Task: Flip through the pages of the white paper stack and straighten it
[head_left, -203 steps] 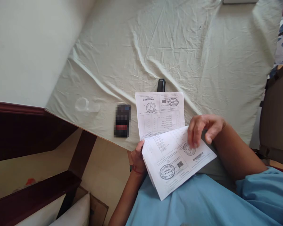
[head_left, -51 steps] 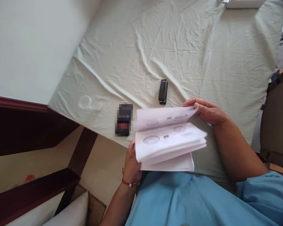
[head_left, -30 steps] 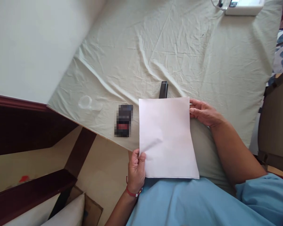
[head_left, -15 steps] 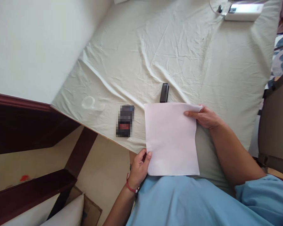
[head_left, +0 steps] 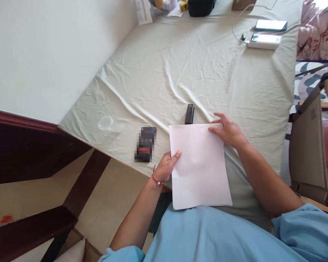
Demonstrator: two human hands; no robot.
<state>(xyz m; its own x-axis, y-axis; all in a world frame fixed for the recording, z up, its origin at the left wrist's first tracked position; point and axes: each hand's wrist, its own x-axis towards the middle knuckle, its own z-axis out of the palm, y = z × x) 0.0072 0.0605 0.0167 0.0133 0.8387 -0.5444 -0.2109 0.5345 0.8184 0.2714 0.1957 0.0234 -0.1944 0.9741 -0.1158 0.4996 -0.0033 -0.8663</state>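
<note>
White paper (head_left: 199,167) in left hand (head_left: 166,166)

Has the sheets (head_left: 199,171) between the left hand (head_left: 166,168) at their left edge and the right hand (head_left: 231,133) at their far right corner. Has the stapler (head_left: 190,113) just beyond, partly covered by them; the pixelated item (head_left: 145,145) left of them, the container (head_left: 105,123) farther left. Has the power bank (head_left: 264,42) far right on the table (head_left: 142,72), the phone (head_left: 270,25) just behind it, the chair (head_left: 306,145) right of the table.
</note>
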